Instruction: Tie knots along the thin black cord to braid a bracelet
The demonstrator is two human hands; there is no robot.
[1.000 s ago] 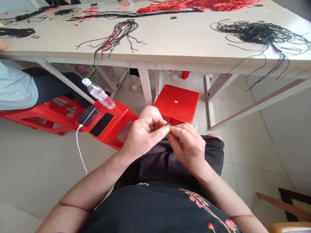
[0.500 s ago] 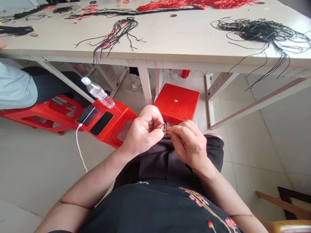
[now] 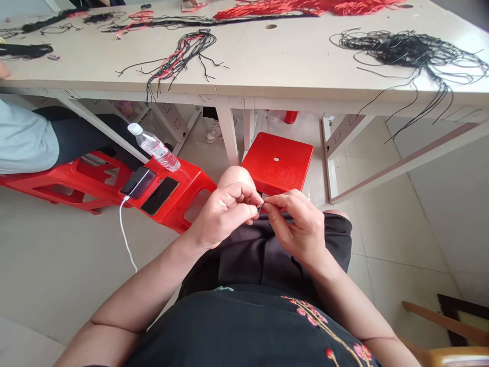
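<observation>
- A short bit of black cord (image 3: pixel 260 208) is at the centre of the frame, between the fingertips of both hands, above the lap (image 3: pixel 244 255).
- The left hand (image 3: pixel 229 209) has a narrow grip, thumb and fingers pinched on the cord; the right hand (image 3: pixel 298 221) pinches it from the other side with thumb and forefinger.
- The cord looks thin, so it should be very light, soft and limp, perhaps a little slippery, and hardly fragile. Being so small, it is probably best held with the fingertips close to the dark bunched part, one hand on each side.
- One bunched bit of cord shows in the hands; how many strands it has is too small to tell.
- On the counter (image 3: pixel 294 66): one black tangle (image 3: pixel 408 51) at upper right, one black-and-red bundle (image 3: pixel 187 51) left of centre, one red heap (image 3: pixel 305 7) at the top edge. The pieces at upper left overlap too much to count.
- Two red stools stand near the hands: one at centre (image 3: pixel 282 158), one at centre left (image 3: pixel 183 181), which carries one bottle (image 3: pixel 158 150), one phone (image 3: pixel 160 199) and one dark device (image 3: pixel 139 182) with one white cable (image 3: pixel 126 234).
</observation>
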